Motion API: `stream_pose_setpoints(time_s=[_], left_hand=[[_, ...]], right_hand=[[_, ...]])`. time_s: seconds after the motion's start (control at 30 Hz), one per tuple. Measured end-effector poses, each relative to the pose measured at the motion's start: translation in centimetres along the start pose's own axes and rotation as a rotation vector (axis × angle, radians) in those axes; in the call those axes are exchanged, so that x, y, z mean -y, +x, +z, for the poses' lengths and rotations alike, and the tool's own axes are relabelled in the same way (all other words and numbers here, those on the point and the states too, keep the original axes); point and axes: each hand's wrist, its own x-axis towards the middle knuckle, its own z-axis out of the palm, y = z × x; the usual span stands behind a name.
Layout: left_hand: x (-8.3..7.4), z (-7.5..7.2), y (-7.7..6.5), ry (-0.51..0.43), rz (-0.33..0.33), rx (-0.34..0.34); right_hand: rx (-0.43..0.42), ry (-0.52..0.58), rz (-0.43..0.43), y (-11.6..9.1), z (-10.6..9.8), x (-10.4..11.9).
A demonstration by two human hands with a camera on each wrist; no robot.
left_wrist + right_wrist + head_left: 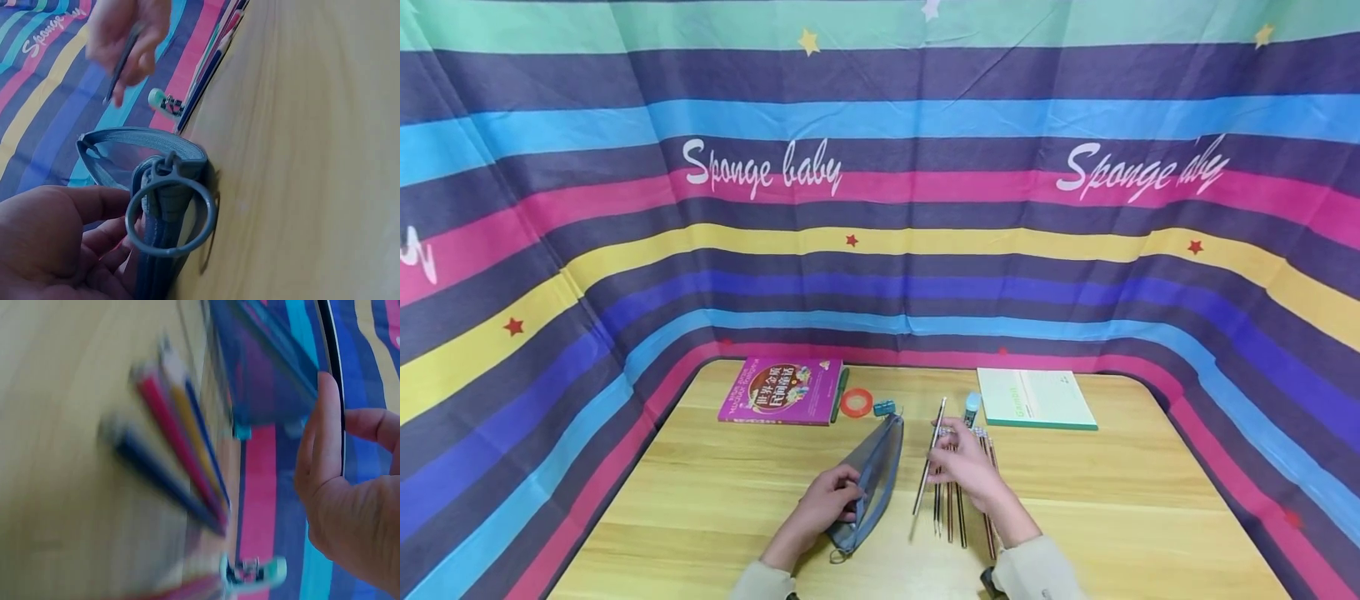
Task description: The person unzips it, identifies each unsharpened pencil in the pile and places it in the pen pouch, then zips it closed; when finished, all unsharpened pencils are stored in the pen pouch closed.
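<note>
My left hand point(829, 502) grips the near side of a grey-blue zip pencil case point(891, 467), which stands on its edge with its mouth open. Close up in the left wrist view, a ring pull point(209, 219) hangs from the case's end, beside the thumb and fingers. To the right of the case, my right hand point(972, 473) pinches a dark striped pencil point(921, 489), held tilted above the table. Under and beside that hand lie several loose pencils point(962, 525); in the right wrist view these pencils point(178, 431) are blurred. Whatever is inside the case is hard to make out.
Behind the pencils is a glue stick point(972, 404). A teal sharpener point(883, 407) and a red-orange ring point(856, 403) are beyond the case. At the back left lies a purple book point(805, 404) with a green pen point(839, 392) alongside; a pale green book point(1037, 396) lies back right.
</note>
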Motion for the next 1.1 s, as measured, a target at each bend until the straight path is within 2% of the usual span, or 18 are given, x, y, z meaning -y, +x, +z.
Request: stream_pose_setpoints(time_s=[0.2, 0.43, 0.6, 0.8, 0.9, 1.1], left_hand=[[0.0, 1.3, 0.0, 0.004, 0.004, -0.018], [-0.2, 1.8, 0.1, 0.01, 0.002, -0.038], [-0.1, 1.7, 0.1, 0.01, -0.005, -0.046], [-0.2, 1.6, -0.1, 0.001, 0.005, -0.093], [-0.3, 1.8, 0.0, -0.012, 0.033, -0.129], [-0.9, 2.6, 0.4, -0.001, 0.136, -0.199]], right_hand=[[-0.002, 0.083, -0.01, 1.0, 2.9, 0.0], [-0.064, 0.097, -0.029, 1.5, 4.8, -0.3], [-0.12, -0.031, -0.112, 0.9, 5.4, -0.3], [-0.161, -0.192, -0.196, 0.4, 5.7, -0.6], [-0.171, -0.229, -0.214, 0.4, 5.8, -1.1], [-0.142, -0.272, -0.208, 0.5, 6.3, -1.8]])
